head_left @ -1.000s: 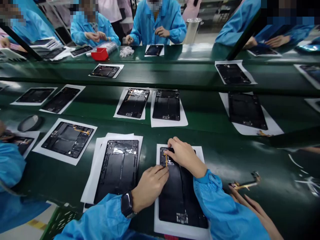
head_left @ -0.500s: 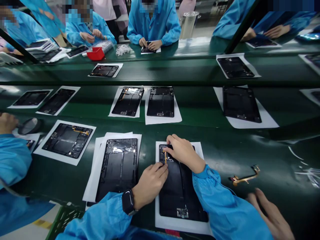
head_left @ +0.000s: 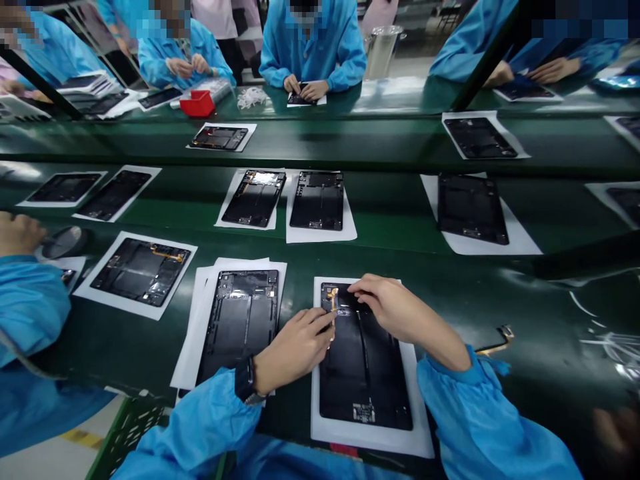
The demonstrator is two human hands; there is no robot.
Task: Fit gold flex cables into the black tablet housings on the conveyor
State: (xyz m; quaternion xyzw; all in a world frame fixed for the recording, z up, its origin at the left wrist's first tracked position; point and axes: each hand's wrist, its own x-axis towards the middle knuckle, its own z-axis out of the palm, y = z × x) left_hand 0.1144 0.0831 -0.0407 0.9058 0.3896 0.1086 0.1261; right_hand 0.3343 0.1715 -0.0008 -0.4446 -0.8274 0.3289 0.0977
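Note:
An open tablet housing (head_left: 383,367) lies on white paper in front of me, black inside, with small parts near its top and bottom edges. An orange flex cable (head_left: 334,298) stands along its upper left side. My left hand (head_left: 297,343), a dark watch on its wrist, has its fingertips on this cable, and the lower end shows just below them. My right hand (head_left: 387,303) is over the top edge of the housing, right of the cable and apart from it. Its thumb and forefinger are drawn together; anything between them is too small to make out.
Left of my work lies another tablet housing (head_left: 240,320) on stacked paper. A loose flex cable (head_left: 495,347) rests beyond my right sleeve. More housings lie on the raised green shelf (head_left: 390,220). Co-workers sit opposite; a neighbour's hand (head_left: 20,233) is at left. A blurred hand (head_left: 620,430) appears lower right.
My right hand has come off the cable's upper end and shifted right. The cable's top is now uncovered. My left hand stays at the cable. The neighbouring hand at lower right has moved outward.

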